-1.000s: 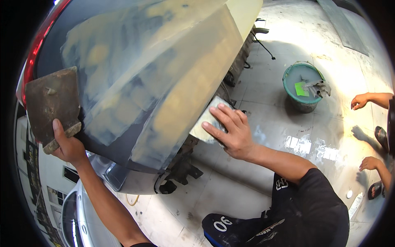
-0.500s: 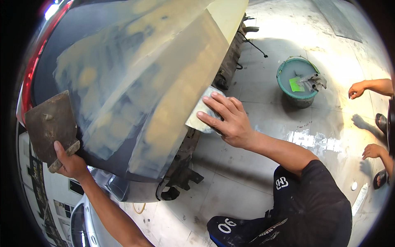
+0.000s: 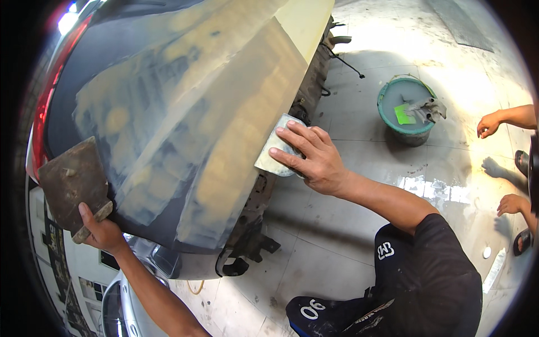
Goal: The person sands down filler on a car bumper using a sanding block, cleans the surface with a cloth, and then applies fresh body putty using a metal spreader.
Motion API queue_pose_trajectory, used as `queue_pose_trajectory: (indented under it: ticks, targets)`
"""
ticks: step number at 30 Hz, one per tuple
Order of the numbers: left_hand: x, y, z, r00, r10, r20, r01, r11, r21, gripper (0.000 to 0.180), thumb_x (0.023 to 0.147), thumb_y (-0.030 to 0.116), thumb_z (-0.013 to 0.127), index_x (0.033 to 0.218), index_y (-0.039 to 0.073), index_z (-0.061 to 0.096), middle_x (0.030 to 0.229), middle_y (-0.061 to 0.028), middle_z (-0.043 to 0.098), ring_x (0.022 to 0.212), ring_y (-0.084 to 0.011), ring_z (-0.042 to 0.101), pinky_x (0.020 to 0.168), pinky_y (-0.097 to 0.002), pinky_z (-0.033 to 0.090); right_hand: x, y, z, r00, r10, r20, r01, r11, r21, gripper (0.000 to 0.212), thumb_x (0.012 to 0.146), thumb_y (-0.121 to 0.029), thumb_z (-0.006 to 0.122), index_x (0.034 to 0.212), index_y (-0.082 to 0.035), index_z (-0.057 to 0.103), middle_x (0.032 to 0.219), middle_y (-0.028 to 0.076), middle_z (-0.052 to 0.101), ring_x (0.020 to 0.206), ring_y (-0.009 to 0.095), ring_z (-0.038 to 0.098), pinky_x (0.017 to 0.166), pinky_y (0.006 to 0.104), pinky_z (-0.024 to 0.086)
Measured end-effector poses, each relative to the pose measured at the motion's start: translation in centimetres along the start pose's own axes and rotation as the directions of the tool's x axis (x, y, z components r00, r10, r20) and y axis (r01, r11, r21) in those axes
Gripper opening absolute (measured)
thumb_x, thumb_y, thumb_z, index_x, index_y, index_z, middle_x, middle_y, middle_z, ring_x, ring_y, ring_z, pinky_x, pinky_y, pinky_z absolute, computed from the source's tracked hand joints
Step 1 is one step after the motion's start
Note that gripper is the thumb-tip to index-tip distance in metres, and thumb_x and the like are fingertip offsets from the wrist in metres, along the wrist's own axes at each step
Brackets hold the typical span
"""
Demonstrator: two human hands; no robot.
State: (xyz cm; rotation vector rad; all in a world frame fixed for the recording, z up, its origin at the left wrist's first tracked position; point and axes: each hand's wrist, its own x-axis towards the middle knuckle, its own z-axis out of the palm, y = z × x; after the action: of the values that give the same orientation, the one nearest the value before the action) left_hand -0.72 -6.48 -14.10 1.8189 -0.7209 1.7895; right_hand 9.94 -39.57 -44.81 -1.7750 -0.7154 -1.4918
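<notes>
My left hand (image 3: 104,230) grips a dark, stained flat board (image 3: 84,194) by the strip along its edge, with the thumb on top. A small lump (image 3: 68,172) sits on the board's face. My right hand (image 3: 323,165) presses a pale, whitish flat spreader (image 3: 273,159) with its fingers spread over it, at the right edge of a car body panel (image 3: 230,151). The panel is dark with wide tan and grey smeared patches, and a pale yellow area shows at its far end. Part of the spreader is hidden under my fingers.
A red tail light (image 3: 48,106) runs along the panel's left side. Dark brackets (image 3: 255,244) and a hanging cable (image 3: 348,64) stick out from under the panel. A green-rimmed bucket (image 3: 382,109) of cloudy water stands on the tiled floor. Another person's hands (image 3: 491,124) show at right.
My left hand and the board have come slightly lower and nearer. My right hand with the spreader has shifted very slightly up along the panel's edge.
</notes>
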Motion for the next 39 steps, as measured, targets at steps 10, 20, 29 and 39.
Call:
queue_pose_trajectory:
  ticks: [10,20,29,39]
  targets:
    - [0.5,-2.1,-1.7,0.983,0.182,0.038,-0.185,0.975,0.125,0.028,0.094,0.012,0.062,0.108,-0.011,0.064,0.112,-0.0181,0.066,0.093,-0.0185,0.065,0.082,-0.0321,0.055,-1.0,0.1,1.5,0.999,-0.035,-0.005,0.035,0.999,0.011,0.044,0.079,-0.008,0.062,0.121,-0.021,0.063,0.134,0.011,0.054,0.124,0.028,0.052,0.095,0.0397,0.038]
    - [0.1,-0.4,0.1,0.982,0.181,0.048,-0.181,0.983,0.011,0.024,0.093,0.010,0.064,0.105,-0.010,0.066,0.108,-0.0167,0.068,0.089,-0.0160,0.065,0.078,-0.0311,0.056,-1.2,-3.0,0.2,0.999,-0.042,0.030,0.041,0.999,0.008,0.043,0.082,-0.011,0.060,0.123,-0.022,0.063,0.134,0.009,0.055,0.123,0.026,0.053,0.094,0.0388,0.038]
    - [0.4,-0.6,-0.4,0.941,0.309,0.137,-0.332,0.919,0.214,0.030,0.093,0.011,0.061,0.114,-0.010,0.060,0.110,-0.0146,0.066,0.090,-0.0155,0.065,0.081,-0.0296,0.053,-2.0,-3.0,1.9,0.999,-0.049,0.020,0.049,0.999,-0.002,0.038,0.083,-0.013,0.061,0.120,-0.021,0.066,0.132,0.011,0.058,0.121,0.028,0.053,0.092,0.0395,0.038]
    - [0.0,0.6,1.2,0.994,0.107,0.027,-0.108,0.994,0.009,0.028,0.093,0.010,0.062,0.112,-0.010,0.062,0.110,-0.0144,0.066,0.090,-0.0162,0.064,0.080,-0.0297,0.053,-0.7,-4.6,0.7,0.999,-0.035,0.031,0.036,0.999,-0.007,0.043,0.081,-0.013,0.061,0.123,-0.020,0.063,0.133,0.010,0.055,0.119,0.027,0.054,0.092,0.0391,0.038]
